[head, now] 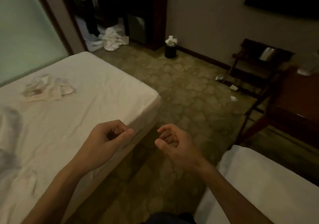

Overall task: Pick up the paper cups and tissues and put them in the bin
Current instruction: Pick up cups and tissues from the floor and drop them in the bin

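My left grip [107, 137] over the bed [89, 78] edge and right grip [174, 143] above the floor [189, 94] hang loosely curled, empty; tissues [171, 39] top the bin [170, 52].

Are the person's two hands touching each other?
Apart. The head view shows a strip of carpet plainly between the left hand and the right hand.

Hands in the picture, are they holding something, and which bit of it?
Nothing is held. The left hand and the right hand are both loosely curled and empty.
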`<act>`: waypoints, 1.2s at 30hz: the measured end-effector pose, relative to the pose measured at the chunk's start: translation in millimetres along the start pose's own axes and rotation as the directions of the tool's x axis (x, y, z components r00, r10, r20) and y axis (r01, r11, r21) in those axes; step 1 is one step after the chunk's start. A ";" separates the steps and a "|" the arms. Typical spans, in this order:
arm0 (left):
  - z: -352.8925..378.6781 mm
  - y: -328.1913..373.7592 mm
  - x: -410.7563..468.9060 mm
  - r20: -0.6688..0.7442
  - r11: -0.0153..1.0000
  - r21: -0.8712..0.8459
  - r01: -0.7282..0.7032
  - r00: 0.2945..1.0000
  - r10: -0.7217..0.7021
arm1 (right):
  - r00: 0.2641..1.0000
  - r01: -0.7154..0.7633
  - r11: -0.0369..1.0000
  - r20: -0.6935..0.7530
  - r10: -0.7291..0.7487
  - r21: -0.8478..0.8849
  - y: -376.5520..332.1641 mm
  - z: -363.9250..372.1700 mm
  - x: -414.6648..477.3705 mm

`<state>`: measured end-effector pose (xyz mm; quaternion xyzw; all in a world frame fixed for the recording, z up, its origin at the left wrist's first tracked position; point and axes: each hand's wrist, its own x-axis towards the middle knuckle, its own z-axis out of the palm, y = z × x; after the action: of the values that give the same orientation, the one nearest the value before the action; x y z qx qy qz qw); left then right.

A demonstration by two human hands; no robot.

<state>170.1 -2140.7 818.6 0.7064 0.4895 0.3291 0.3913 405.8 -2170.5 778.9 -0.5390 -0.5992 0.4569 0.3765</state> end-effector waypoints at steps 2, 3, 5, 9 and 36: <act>22.6 -0.9 34.1 0.036 1.000 0.009 -0.003 0.999 0.003 | 0.998 -0.044 0.999 -0.043 0.044 -0.006 11.7 -27.9 6.1; 33.5 -2.3 52.4 0.052 1.000 0.014 -0.005 0.999 0.004 | 0.996 -0.066 0.998 -0.065 0.065 -0.010 17.3 -40.8 9.8; 54.8 -6.2 89.8 0.100 1.000 0.022 -0.017 0.995 0.015 | 0.987 -0.100 0.995 -0.126 0.096 -0.026 32.2 -64.9 18.8; 96.8 -16.8 169.2 0.267 0.999 -0.033 0.012 0.964 -0.003 | 0.956 -0.186 0.982 -0.234 0.178 -0.015 63.6 -108.3 46.1; 513.7 -37.2 780.1 0.654 0.952 -0.030 0.305 0.726 -0.212 | 0.392 -0.409 0.719 -0.603 0.695 0.562 269.8 -478.4 427.7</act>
<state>826.7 -1510.7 604.7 0.6723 0.3956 0.0413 0.6243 880.8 -1678.9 647.0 -0.7806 -0.0694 0.3637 0.5036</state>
